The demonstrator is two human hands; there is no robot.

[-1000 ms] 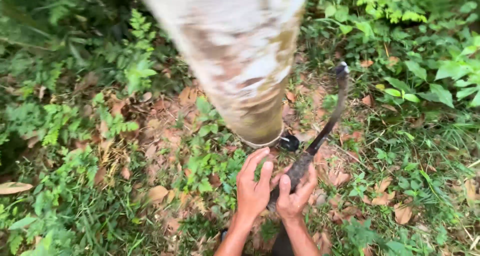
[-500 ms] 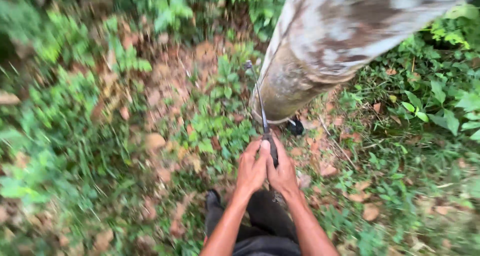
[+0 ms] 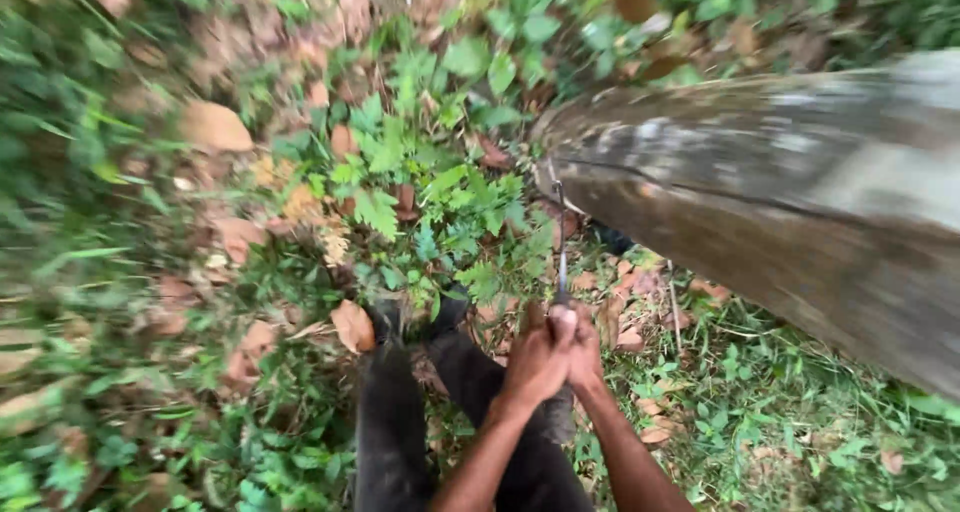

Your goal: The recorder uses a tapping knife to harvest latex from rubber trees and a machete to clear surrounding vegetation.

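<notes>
Leaf-littered ground, ferns. Left hand [image 3: 535, 362] and right hand [image 3: 583, 352], fingers wrapped together on the long-handled tool [image 3: 561, 262]; shaft runs straight ahead to the tree trunk [image 3: 780, 202] base.

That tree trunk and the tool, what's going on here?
A person stands among leafy ground plants and dry leaves, both hands clasped together on the handle of a long, thin-bladed tool. The left hand and right hand grip it close together. The tool's far end reaches up to the lower part of a mottled tree trunk, at or beside the bark; the blur hides the exact contact.
</notes>
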